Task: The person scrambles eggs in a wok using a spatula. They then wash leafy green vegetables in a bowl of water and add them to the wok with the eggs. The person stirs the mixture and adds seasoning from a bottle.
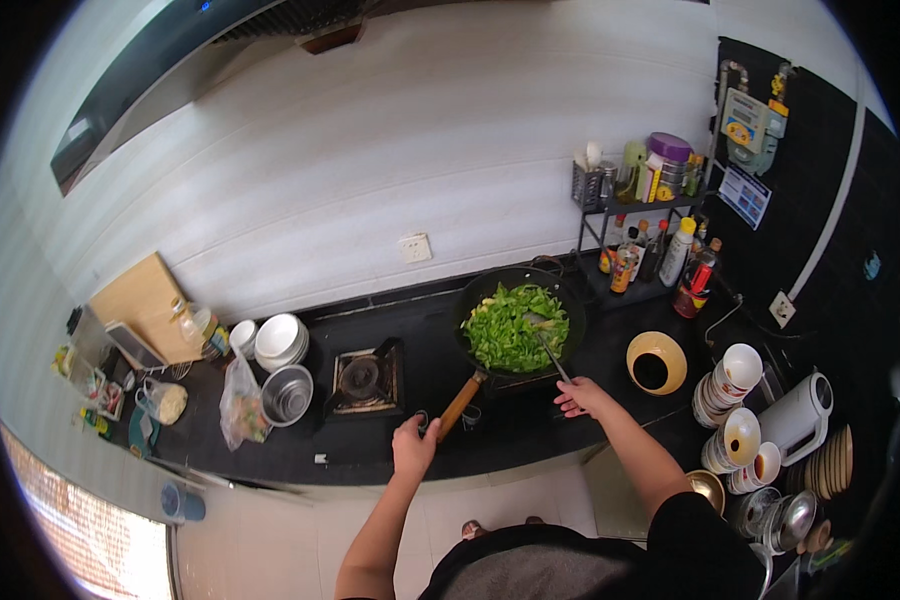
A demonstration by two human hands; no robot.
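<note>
A dark wok (579, 330) with a wooden handle (461, 407) sits over the right burner. It holds chopped leafy greens (514, 322) with some pale yellow bits. In my right hand (585, 397) is the shaft of a metal spatula or ladle (555, 358); its head is partly buried in the greens. My left hand (415, 448) is at the near end of the wooden handle, with its fingers around or beside a round stove knob (421, 420). Whether it grips the handle or the knob is unclear. A second knob (472, 415) shows right of the handle.
Left of the wok is a bare gas burner (360, 376), then a metal bowl (287, 395), white bowls (279, 337) and a plastic bag (242, 409). To the right stand a yellow bowl (673, 364), stacked bowls (741, 366), a white kettle (799, 416) and a bottle rack (637, 202).
</note>
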